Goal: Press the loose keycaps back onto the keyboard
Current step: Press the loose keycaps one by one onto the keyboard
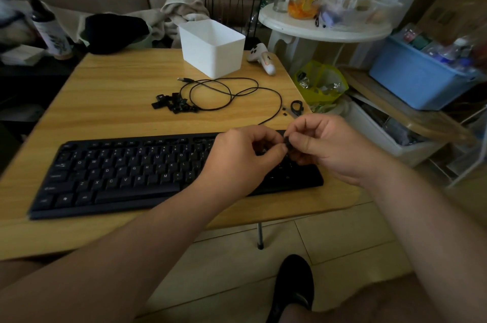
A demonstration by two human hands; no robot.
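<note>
Keycap in hand: We see one small black keycap [287, 144] up in the air, just over the right end of the keyboard. Both hands meet on it.
Right hand: Our right hand [326, 146] has its fingers curled. The thumb and first fingers pinch the keycap.
Left hand: Our left hand [238, 158] is curled too. Its fingertips touch the same keycap from the left side. We cannot tell how hard it grips.
Keyboard: The black keyboard [118, 172] lies flat on the near part of the table. Its letter keys on the left and in the middle are in place. The hands hide most of its right end, so we cannot tell which spots there have no keys.
Loose keycaps: A little pile of black keycaps [172, 104] lies on the table, far from us, behind the keyboard.
Cable: A thin black cable [232, 93] makes loops just right of the pile. It runs back toward the keyboard. Its plug end lies near the white box.
Small black bits: Some small black parts [293, 108] lie near the right edge of the table, just past our right hand. They are too blurry to name.
White box: A white box [213, 48] stands at the far side of the table.
Table: The table [113, 80] is wood, light brown.
Foot: A black shoe [292, 285] is on the floor, near us, under our arms.
</note>
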